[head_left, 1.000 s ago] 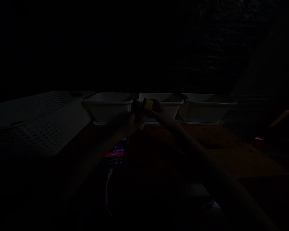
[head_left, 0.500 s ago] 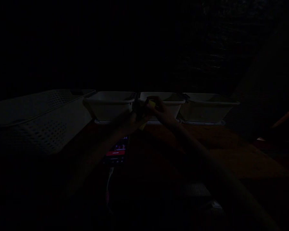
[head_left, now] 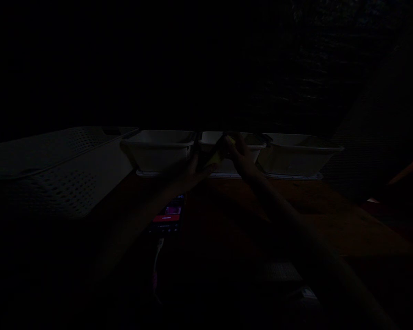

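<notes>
The scene is very dark. My left hand (head_left: pixel 194 175) is closed around the lower end of a yellow-green thing (head_left: pixel 214 159), in front of the middle white tub (head_left: pixel 251 147). My right hand (head_left: pixel 240 153) bends its fingers over the upper part of the same thing, close to the tub's rim. What kind of thing it is cannot be made out, and fingers cover much of it. Below my left forearm lies a lit phone (head_left: pixel 167 217), partly hidden by that arm.
White tubs stand left (head_left: pixel 161 156) and right (head_left: pixel 292 158) of the middle one. A large perforated white basket (head_left: pixel 103 176) is at far left. A cable (head_left: pixel 156 263) runs from the phone over the wooden table (head_left: pixel 344 229). Someone's limb (head_left: pixel 408 172) shows dimly at the right edge.
My right hand has moved slightly right and up, away from my left. More of the yellow-green thing shows between them, now slanting upward to the right. My left hand has barely moved.
</notes>
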`<state>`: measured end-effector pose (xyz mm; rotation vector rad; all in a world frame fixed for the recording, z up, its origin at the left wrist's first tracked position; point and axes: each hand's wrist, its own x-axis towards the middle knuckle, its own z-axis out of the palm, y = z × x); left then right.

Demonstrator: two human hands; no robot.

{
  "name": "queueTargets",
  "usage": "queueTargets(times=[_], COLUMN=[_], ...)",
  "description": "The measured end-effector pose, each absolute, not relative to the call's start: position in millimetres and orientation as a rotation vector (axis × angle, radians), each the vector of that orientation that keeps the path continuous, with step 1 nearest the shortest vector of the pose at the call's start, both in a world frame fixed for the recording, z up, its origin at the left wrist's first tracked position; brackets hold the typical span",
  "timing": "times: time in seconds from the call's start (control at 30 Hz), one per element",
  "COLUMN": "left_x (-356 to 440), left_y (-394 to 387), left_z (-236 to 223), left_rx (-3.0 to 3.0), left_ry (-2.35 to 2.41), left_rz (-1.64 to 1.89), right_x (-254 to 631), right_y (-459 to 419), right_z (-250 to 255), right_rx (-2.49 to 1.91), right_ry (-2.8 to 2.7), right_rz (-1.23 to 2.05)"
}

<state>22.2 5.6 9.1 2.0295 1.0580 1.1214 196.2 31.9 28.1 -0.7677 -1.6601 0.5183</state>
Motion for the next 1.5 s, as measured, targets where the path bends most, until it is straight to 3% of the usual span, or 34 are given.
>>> queueTargets(times=[0.17,0.47,0.93,1.5], left_x=[19,16,23,20], left_y=[12,18,12,16], left_z=[4,-1,2,-9], left_rx=[2.073,2.155,2.360,2.472], left_ry=[1.167,1.186,1.147,1.199], left_rz=[1.073,0.966,0.980,0.760], right_x=[200,196,195,195], right_y=[23,17,23,34], right_z=[31,27,26,11], right_rx=[-0.839,-0.920,-1.347,-1.438], right_ry=[-1.820,-2.104,-1.879,-2.274], right_rz=[-0.021,-0.402,-0.168,-0.033])
